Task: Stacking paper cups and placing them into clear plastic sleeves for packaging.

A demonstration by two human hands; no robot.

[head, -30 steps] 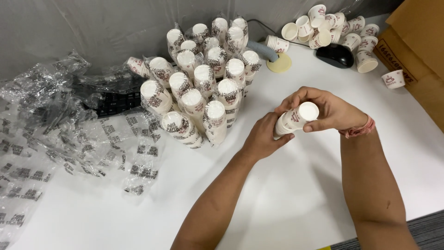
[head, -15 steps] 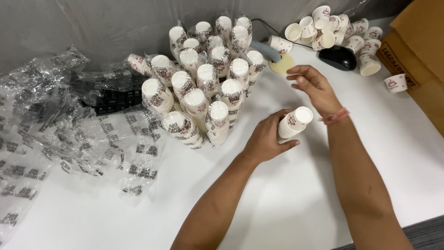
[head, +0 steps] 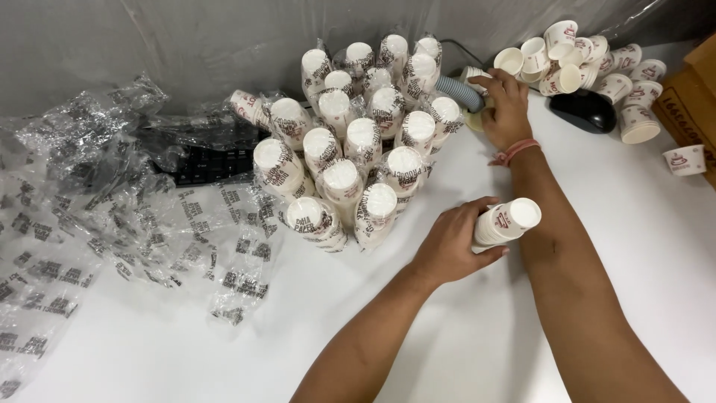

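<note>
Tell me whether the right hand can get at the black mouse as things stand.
Probably yes. The right hand rests at the loose cups, empty as far as shows, and the black mouse lies just beside it with bare white table between.

The left hand (head: 455,242) gripped a short stack of paper cups (head: 506,222), held tilted just above the white table (head: 611,246). The right hand (head: 506,108) reached across to a loose cup (head: 473,75) beside a grey hose (head: 460,91), near wrapped cup stacks (head: 358,142), a black mouse (head: 587,110) and empty plastic sleeves (head: 82,216).
</note>
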